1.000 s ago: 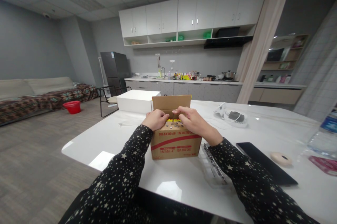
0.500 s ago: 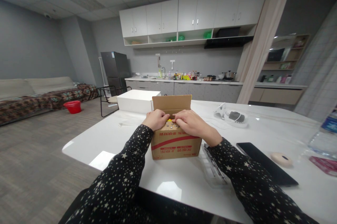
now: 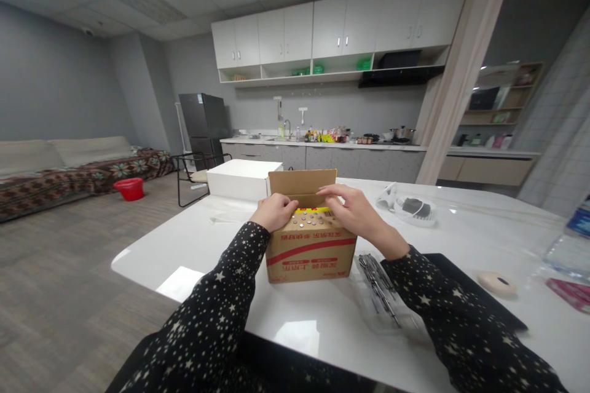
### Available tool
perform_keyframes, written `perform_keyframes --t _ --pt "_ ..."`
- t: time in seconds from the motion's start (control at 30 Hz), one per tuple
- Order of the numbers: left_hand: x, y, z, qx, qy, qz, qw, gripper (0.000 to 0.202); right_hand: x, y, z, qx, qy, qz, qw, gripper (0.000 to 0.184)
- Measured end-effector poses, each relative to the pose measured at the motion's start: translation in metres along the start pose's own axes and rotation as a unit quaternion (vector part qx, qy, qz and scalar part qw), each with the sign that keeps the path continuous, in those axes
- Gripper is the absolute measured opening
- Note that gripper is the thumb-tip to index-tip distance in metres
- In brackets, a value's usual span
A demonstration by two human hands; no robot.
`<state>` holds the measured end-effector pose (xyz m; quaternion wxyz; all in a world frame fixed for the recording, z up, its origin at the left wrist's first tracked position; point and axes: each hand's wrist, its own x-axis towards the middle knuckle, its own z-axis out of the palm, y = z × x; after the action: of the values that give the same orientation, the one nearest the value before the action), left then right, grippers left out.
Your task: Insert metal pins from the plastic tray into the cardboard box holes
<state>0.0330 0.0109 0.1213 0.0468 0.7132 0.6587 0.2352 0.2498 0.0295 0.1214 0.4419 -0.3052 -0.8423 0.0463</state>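
A brown cardboard box [image 3: 310, 258] with a red stripe and printed characters stands on the white table, its back flap [image 3: 302, 182] raised. Several small round silvery pieces [image 3: 308, 219] dot its top, in front of a yellow strip [image 3: 304, 209]. My left hand [image 3: 275, 211] is wrapped over the box's upper left edge, thumb on top. Above the right side of the top, my right hand [image 3: 346, 208] has its fingers stretched toward the flap, thumb apart; nothing shows in it. A clear tray of thin metal rods [image 3: 380, 288] lies right of the box.
A white box [image 3: 239, 179] sits behind on the left. At right are a round white holder with a grey item [image 3: 417, 208], a black tablet-like slab [image 3: 474, 291], a beige oval object [image 3: 496, 283] and a clear bottle [image 3: 569, 245]. The table edge [image 3: 299, 350] runs close in front.
My right hand has lifted and moved right, away from my left hand, uncovering more silvery pieces and the yellow strip. My left hand stays on the box.
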Motion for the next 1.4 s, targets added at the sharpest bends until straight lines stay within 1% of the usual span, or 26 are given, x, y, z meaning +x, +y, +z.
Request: perform_keyframes --t 0.17,0.23,0.3,0.37,0.43,0.53,0.63,0.7,0.73,0.8,0.93,1.13,1.4 --pt "-0.001 0.001 -0.001 -0.006 0.004 0.006 1.0 0.048 -0.018 0.017 -0.025 -0.011 0.065 0.051 0.997 0.025" --pt "-0.001 0.002 -0.002 -0.008 0.002 0.003 1.0 0.047 -0.029 0.027 -0.033 -0.026 0.076 0.081 0.993 0.025" --pt "-0.002 0.002 -0.002 -0.011 0.0 0.0 1.0 0.046 -0.041 0.036 -0.039 -0.042 0.071 0.109 0.991 0.025" --pt "-0.002 0.002 -0.003 -0.013 0.0 -0.001 1.0 0.045 -0.054 0.045 -0.043 -0.057 0.051 0.136 0.988 0.025" --pt "-0.002 0.002 -0.002 -0.011 0.003 -0.002 1.0 0.046 -0.069 0.053 -0.045 -0.069 0.004 0.163 0.984 0.025" --pt "-0.001 0.003 -0.002 -0.007 0.002 -0.001 1.0 0.046 -0.091 0.062 -0.045 -0.087 -0.111 0.191 0.971 0.027" --pt "-0.001 0.004 -0.003 -0.008 -0.002 -0.003 1.0 0.046 -0.109 0.069 -0.044 -0.097 -0.23 0.217 0.944 0.03" --pt "-0.001 0.004 -0.004 -0.008 -0.003 -0.004 1.0 0.045 -0.116 0.072 -0.044 -0.098 -0.289 0.228 0.924 0.031" --pt "-0.002 0.004 -0.004 -0.009 -0.004 -0.004 1.0 0.045 -0.118 0.073 -0.045 -0.099 -0.307 0.232 0.918 0.031" --pt "-0.002 0.004 -0.004 -0.011 -0.005 -0.002 1.0 0.045 -0.12 0.075 -0.044 -0.104 -0.324 0.237 0.91 0.031" --pt "-0.001 0.003 -0.004 -0.015 -0.009 0.003 1.0 0.046 -0.119 0.075 -0.042 -0.121 -0.32 0.232 0.911 0.026" --pt "-0.001 0.003 -0.005 -0.017 -0.009 0.009 1.0 0.046 -0.121 0.077 -0.041 -0.15 -0.33 0.22 0.906 0.018" --pt "0.0 0.002 -0.003 -0.017 -0.008 0.011 1.0 0.047 -0.119 0.079 -0.047 -0.143 -0.334 0.235 0.901 0.027"
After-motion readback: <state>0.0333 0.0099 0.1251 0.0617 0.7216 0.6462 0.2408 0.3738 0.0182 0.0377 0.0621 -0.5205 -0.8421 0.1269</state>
